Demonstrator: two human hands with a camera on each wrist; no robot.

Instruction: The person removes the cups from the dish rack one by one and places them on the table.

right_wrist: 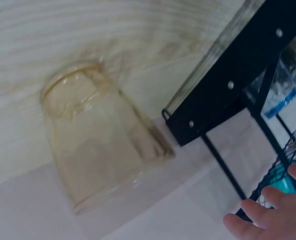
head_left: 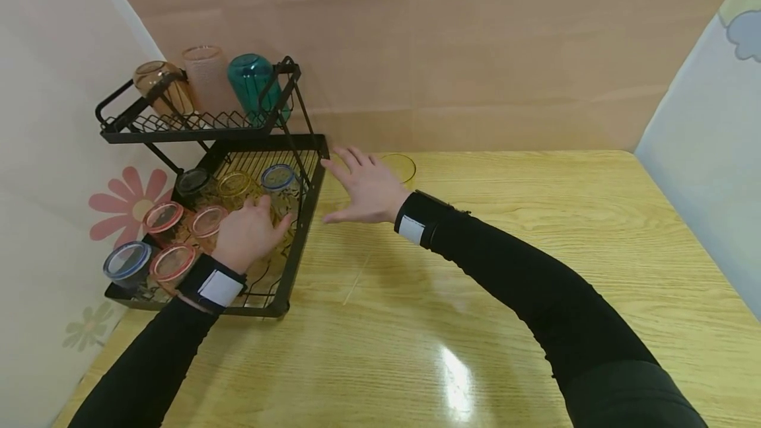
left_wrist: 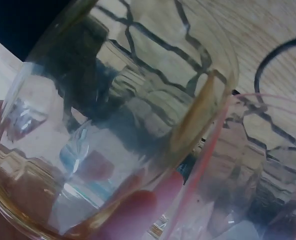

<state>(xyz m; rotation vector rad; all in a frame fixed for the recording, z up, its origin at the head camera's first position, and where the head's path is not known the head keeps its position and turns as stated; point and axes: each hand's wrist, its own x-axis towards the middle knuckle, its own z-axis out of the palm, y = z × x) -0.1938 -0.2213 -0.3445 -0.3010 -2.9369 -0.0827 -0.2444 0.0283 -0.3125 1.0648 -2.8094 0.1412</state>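
My left hand (head_left: 246, 233) reaches down into the lower tray of a black two-tier rack (head_left: 306, 220). In the left wrist view its fingers curl round a pale amber glass (left_wrist: 138, 100), beside a pink-rimmed glass (left_wrist: 248, 190). From above, the hand mostly hides the amber glass. My right hand (head_left: 371, 190) hovers over the table with fingers spread, just right of the rack, holding nothing. Behind it, another amber glass (right_wrist: 98, 145) stands on the table, apart from the hand; only its upper part shows in the head view.
On the upper tier stand an amber glass (head_left: 163, 88), a pink glass (head_left: 208, 81) and a teal glass (head_left: 254, 84). Several glasses with red, blue, yellow and dark rims crowd the lower tray. White walls and a brown backdrop (head_left: 505, 51) border the wooden table (head_left: 535, 203).
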